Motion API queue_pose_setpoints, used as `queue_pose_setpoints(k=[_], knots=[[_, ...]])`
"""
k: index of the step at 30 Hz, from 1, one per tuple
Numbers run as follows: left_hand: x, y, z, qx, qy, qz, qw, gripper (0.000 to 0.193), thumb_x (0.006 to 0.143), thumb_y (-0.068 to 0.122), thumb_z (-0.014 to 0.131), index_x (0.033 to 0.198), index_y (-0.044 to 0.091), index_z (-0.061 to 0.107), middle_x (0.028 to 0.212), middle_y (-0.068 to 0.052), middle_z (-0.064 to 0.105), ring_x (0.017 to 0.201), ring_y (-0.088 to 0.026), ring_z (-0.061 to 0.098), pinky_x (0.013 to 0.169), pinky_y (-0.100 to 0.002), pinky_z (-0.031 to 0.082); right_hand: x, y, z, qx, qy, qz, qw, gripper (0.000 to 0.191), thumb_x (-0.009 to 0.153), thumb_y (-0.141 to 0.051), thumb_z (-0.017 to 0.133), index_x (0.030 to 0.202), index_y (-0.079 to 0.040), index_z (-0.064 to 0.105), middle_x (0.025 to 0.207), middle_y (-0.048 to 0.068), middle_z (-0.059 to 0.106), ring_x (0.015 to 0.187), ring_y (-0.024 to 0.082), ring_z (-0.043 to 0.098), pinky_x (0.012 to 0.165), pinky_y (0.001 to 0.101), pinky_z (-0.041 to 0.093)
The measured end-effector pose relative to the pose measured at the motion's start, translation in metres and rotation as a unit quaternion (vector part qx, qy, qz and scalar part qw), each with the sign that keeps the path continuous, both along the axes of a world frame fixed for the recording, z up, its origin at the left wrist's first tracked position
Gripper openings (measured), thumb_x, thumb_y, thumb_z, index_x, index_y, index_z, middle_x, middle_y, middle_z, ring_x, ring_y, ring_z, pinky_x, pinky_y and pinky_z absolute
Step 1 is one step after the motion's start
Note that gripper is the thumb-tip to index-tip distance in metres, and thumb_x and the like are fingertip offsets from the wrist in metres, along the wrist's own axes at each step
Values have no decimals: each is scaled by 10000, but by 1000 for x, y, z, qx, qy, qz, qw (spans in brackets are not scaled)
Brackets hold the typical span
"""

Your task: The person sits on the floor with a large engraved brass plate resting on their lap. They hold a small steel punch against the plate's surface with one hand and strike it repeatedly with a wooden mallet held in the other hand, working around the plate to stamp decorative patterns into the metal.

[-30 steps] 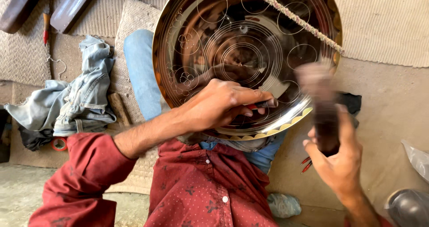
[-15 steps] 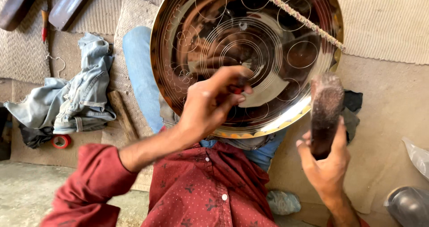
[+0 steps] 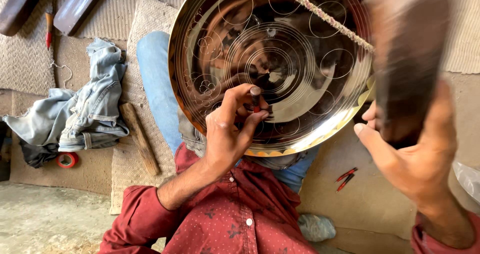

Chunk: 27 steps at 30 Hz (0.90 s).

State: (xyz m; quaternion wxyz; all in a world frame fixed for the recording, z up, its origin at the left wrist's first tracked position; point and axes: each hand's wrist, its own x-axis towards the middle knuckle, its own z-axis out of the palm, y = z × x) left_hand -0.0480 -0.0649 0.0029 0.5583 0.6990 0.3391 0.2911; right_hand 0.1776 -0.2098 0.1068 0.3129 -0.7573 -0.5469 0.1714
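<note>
Punch set on an engraved metal platter, mallet raised beside it.

The left hand [image 3: 227, 136] pinches a small steel punch [image 3: 255, 98] between thumb and fingertips, tip against the lower middle of the round polished platter [image 3: 220, 39], which leans on the person's lap. The right hand [image 3: 415, 159] is clamped around a blurred dark mallet [image 3: 407, 59] off the platter's right rim. The platter looks stiff, thin, slick and easily dented, best steadied by its rim. A denim jacket [image 3: 82, 114] lies on the mat's left edge.
</note>
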Motion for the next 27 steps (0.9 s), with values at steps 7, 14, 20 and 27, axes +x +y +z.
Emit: queue_pose_setpoints(k=[7, 14, 20, 27], knots=[[2, 9, 5, -37, -11, -91, 995, 428, 952, -60, 696, 1343, 68, 577, 1115, -50, 779, 928, -124, 807, 731, -256, 663, 15, 14, 12, -192, -120, 96, 969, 997, 757, -34, 776, 1614, -240, 310, 960, 75, 705, 794, 202, 708, 689, 358, 604], [14, 31, 2, 99, -28, -241, 965, 557, 837, -44, 740, 1360, 90, 604, 1235, -77, 750, 1037, -219, 770, 854, -324, 642, 0, -29, -12, -120, 84, -64, 987, 930, 763, -19, 725, 1602, -124, 339, 934, 34, 672, 779, 200, 692, 718, 341, 573], [32, 46, -6, 55, -58, -406, 911, 587, 825, -47, 727, 1381, 115, 630, 1250, -64, 744, 974, -190, 792, 802, -314, 659, -42, -72, -42, -62, 142, -187, 970, 912, 767, 16, 744, 1585, -21, 342, 910, 126, 627, 781, 253, 625, 751, 348, 539], [55, 58, -12, 60, -25, -586, 808, 526, 881, 44, 731, 1384, 168, 640, 1189, -44, 769, 966, -177, 795, 763, -327, 614, -90, -118, -85, 9, 38, -223, 974, 932, 774, 52, 778, 1567, -25, 294, 1008, 172, 632, 849, 260, 621, 822, 350, 536]])
